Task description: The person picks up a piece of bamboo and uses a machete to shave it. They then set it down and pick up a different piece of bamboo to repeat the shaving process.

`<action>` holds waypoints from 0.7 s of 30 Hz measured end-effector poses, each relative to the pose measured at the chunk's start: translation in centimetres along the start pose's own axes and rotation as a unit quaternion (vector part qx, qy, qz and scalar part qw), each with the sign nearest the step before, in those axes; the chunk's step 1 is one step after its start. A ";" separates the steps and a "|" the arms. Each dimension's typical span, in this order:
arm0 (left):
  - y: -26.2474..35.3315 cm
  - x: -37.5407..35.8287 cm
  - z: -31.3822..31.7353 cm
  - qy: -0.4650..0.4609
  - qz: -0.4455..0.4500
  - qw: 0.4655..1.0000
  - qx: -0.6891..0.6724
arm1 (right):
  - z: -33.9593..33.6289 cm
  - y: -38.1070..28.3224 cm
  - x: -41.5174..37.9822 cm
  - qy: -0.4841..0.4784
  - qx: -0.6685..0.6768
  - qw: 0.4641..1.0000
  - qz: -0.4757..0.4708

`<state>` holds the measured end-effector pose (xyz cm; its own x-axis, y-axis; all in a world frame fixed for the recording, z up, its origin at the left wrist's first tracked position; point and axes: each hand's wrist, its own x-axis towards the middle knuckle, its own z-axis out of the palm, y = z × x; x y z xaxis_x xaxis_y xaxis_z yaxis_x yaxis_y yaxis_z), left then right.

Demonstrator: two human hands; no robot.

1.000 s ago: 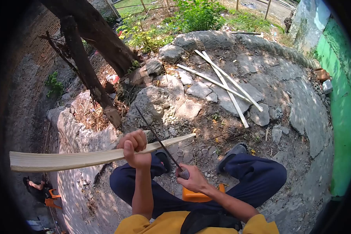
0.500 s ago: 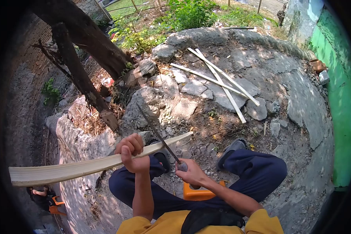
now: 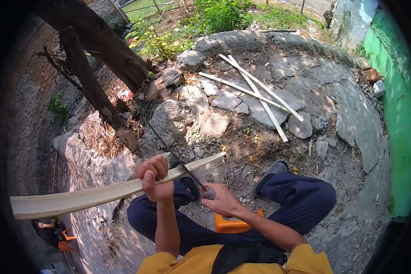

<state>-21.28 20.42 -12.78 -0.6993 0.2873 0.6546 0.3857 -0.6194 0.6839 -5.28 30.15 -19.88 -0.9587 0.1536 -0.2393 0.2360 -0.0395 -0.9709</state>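
My left hand (image 3: pixel 154 179) is closed around a long pale wooden strip (image 3: pixel 77 197), its thumb pressed over the top. The strip's wide end reaches far to the left, and its other end narrows to a point beyond my knees. My right hand (image 3: pixel 221 201) grips the rounded handle of a long knife (image 3: pixel 173 154). The dark, thin blade is seen nearly edge-on and lies across the strip, just right of my left fist, with its tip pointing up and left. Whether the edge bites into the wood cannot be made out.
Three pale wooden strips (image 3: pixel 260 98) lie crossed on the broken concrete ahead. An orange stool (image 3: pixel 233 224) is under me. Dark tree trunks (image 3: pixel 100 45) lean at left, with rubble beside them. A green wall (image 3: pixel 399 137) bounds the right. Another person (image 3: pixel 48 230) sits at lower left.
The knife has slid a little left along the strip, closer to my left fist, and its tip has swung left. My right hand moved slightly left with it; my left hand barely shifted.
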 end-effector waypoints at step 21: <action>0.1 -0.1 0.1 -0.028 0.001 1.000 -0.012 | 0.2 1.8 1.5 0.034 -0.029 0.998 -0.034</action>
<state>-21.14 20.42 -12.73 -0.6636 0.3263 0.6732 0.3717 -0.6371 0.6752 -6.32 30.15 -22.00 -0.9602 0.2207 -0.1710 0.1821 0.0310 -0.9828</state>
